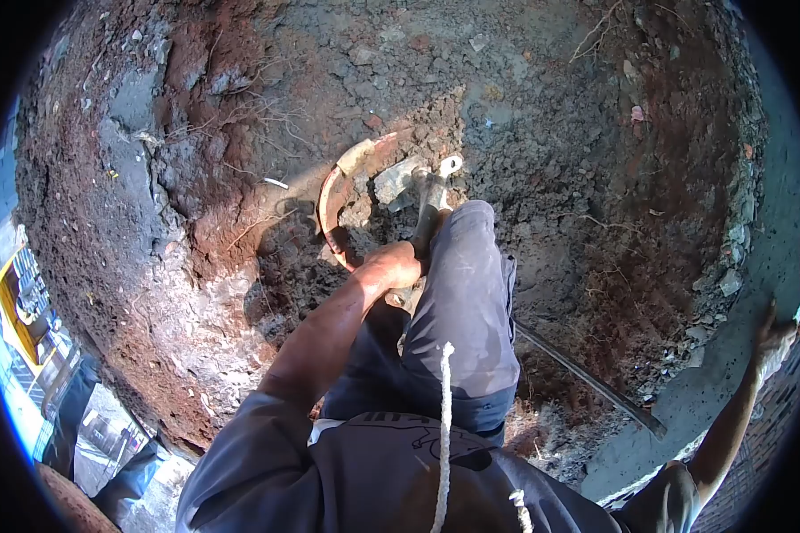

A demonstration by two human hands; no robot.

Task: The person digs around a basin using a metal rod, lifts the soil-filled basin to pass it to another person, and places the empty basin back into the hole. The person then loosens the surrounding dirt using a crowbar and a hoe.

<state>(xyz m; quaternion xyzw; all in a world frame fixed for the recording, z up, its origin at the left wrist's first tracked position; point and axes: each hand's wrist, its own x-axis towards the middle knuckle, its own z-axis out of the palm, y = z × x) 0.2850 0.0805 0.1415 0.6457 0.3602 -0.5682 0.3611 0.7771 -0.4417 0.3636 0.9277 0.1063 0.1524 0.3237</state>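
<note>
My left hand is in front of my bent knee. Its fingers are closed round the near end of a mud-covered tool, with a pale ring at the far end; its exact kind is unclear. A flat grey piece lies beside the tool; I cannot tell if they are joined. To the left curves the worn orange rim of a round pan, with clods of soil inside. Far right, my right hand is stretched out at the concrete ledge, fingers apart, holding nothing visible.
Loose soil with roots and stones covers the pit floor, between steep earth sides. A long metal bar lies slanted to the right of my knee. The concrete ledge runs along the right. A yellow object stands outside at far left.
</note>
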